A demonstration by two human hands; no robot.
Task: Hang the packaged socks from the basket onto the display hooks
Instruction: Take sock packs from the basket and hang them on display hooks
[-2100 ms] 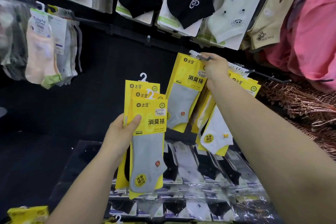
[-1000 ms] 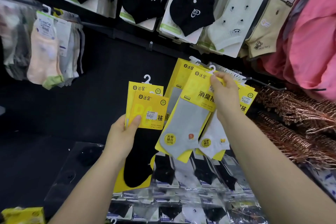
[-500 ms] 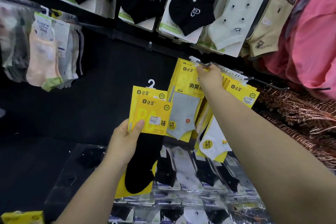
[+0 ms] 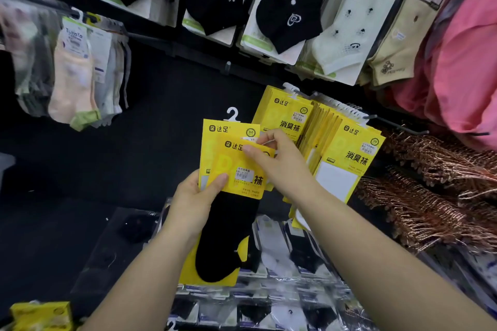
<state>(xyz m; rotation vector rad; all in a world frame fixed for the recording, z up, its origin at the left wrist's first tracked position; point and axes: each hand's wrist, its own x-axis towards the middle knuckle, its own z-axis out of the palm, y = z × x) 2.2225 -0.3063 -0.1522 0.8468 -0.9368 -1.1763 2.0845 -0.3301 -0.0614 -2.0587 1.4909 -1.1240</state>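
Observation:
My left hand (image 4: 197, 197) grips two yellow sock packs in front of the black display wall. The front pack (image 4: 236, 209) holds a black sock. The second pack (image 4: 215, 137) sits behind it, its white hanger sticking up. My right hand (image 4: 271, 158) pinches the top edge of the front pack between thumb and fingers. Up and to the right, a display hook (image 4: 392, 126) carries a row of hung yellow packs (image 4: 352, 158); the frontmost hung pack (image 4: 287, 115) shows at its left end.
Black, cream and beige sock packs (image 4: 285, 16) hang in a row above. Pastel socks (image 4: 75, 75) hang at left, pink garments (image 4: 468, 67) at right. Copper-coloured hangers (image 4: 435, 185) are piled right of the hook. Clear-wrapped socks (image 4: 282, 255) lie below; more yellow packs (image 4: 43, 316) at bottom left.
My right hand has left the grey-sock pack hanging on the hook and come down and left to the front pack in my left hand, which stays in place.

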